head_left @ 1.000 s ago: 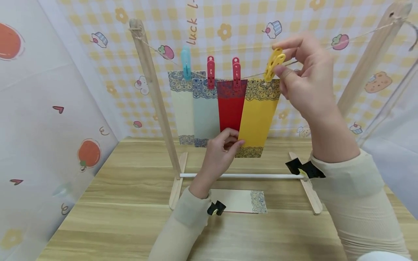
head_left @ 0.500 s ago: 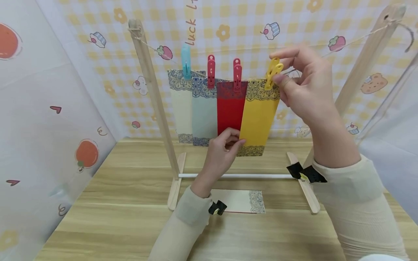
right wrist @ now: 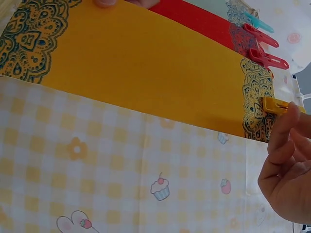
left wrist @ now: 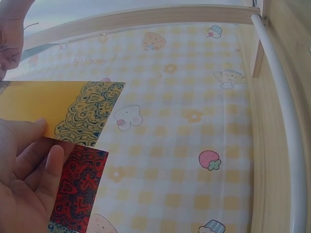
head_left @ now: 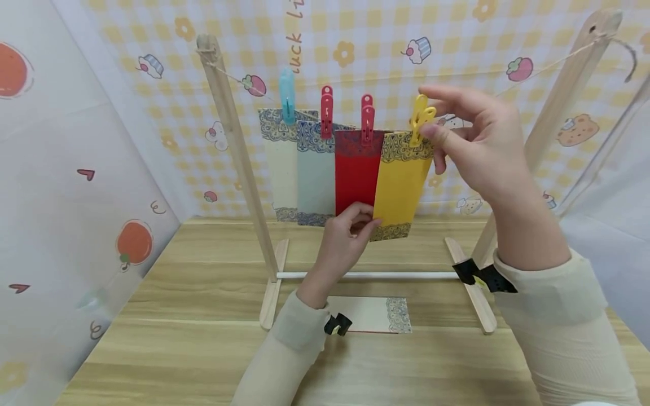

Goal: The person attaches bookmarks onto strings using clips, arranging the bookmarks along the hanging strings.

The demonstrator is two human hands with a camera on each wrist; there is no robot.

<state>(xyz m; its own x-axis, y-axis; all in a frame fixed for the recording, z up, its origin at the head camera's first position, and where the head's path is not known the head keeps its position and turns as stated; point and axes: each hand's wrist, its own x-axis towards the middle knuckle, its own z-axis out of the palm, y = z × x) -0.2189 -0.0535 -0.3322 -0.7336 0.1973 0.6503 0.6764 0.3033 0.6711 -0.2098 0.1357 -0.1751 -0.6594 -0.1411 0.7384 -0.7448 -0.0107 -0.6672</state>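
Four-sided patterned cards hang side by side from a string. My left hand (head_left: 342, 239) pinches the left edge of the yellow card (head_left: 401, 189) low down, thumb in front and fingers behind. My right hand (head_left: 482, 138) holds a yellow clothespin (head_left: 420, 121) at the card's top edge, thumb at one handle and index finger by the other. Left of it hang a red card (head_left: 358, 175) and a pale blue-grey card (head_left: 316, 175), each under a red clothespin (head_left: 367, 119), then a cream card (head_left: 283, 169) under a blue clothespin (head_left: 287, 96).
Wooden posts (head_left: 238, 152) carry the string, with a white rod (head_left: 396, 275) joining their feet low over the table (head_left: 178, 349). A cream card with a lace pattern (head_left: 370, 313) lies on the table in front. Checked cloth (head_left: 345, 34) stands behind.
My right hand and the yellow clothespin have come down a little, and the string sags with them. The clothespin's handles now stand further apart. The left hand keeps its pinch on the yellow card.
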